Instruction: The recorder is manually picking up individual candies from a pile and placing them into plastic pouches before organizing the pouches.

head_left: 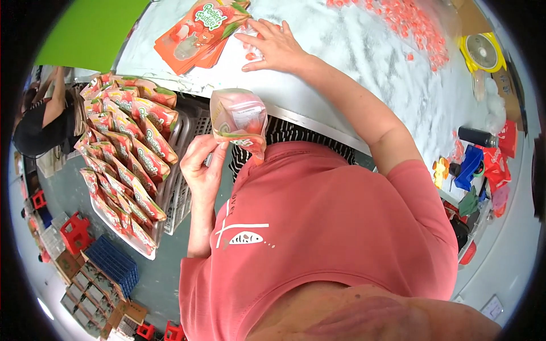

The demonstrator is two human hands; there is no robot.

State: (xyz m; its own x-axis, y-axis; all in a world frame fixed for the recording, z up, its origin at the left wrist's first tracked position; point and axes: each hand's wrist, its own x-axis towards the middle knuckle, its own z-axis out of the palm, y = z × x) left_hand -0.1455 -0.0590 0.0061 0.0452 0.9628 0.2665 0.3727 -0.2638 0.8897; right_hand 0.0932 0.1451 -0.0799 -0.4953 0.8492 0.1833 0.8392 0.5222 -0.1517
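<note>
My left hand (202, 167) pinches the edge of a printed pouch (239, 116) just off the table's front edge. The pouch's mouth gapes upward, and a white printed label and something reddish show inside it. My right hand (277, 50) lies on the marble-patterned table (335, 62) with its fingers spread. Under and beside those fingers are a few small wrapped red-and-white candies (252, 52), partly covered by the hand. Touching this spot on the left is a stack of flat red pouches (193, 40) with a bear picture and green tops.
At my left, a tray (105, 215) carries rows of filled pouches (125, 150). A loose heap of red candies (415, 31) spreads over the far right of the table. Beyond it stands a yellow fan (482, 52). A person in black (45, 128) is at the far left.
</note>
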